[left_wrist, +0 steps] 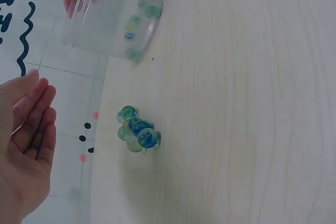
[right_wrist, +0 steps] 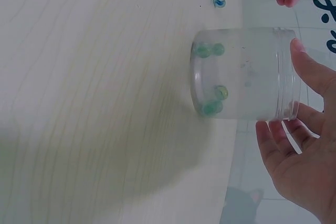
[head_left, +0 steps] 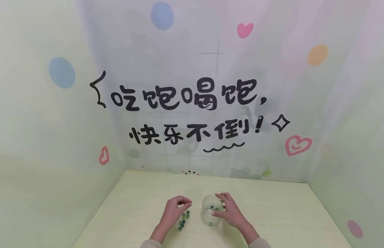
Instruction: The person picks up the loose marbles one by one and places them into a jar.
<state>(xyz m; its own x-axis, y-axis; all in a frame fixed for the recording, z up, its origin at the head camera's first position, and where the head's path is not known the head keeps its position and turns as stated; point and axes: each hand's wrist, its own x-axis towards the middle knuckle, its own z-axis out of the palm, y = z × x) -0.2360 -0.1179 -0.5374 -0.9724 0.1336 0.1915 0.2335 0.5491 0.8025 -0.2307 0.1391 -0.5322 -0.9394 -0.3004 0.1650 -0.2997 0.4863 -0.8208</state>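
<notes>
A clear plastic jar (head_left: 208, 201) stands upright on the table, with several green and blue glass marbles (right_wrist: 212, 107) at its bottom. My right hand (head_left: 230, 213) grips the jar near its threaded rim, thumb on one side and fingers on the other. To the left of the jar, my left hand (head_left: 176, 208) hovers above a small cluster of loose marbles (left_wrist: 139, 129). Its fingers are gently bent, with the thumb (left_wrist: 23, 85) close to the fingertips, and no marble shows between them.
The pale wood-grain table (head_left: 142, 193) meets a printed back wall (head_left: 179, 69) with black lettering and hearts. Side walls (head_left: 40, 137) enclose the table at left and right.
</notes>
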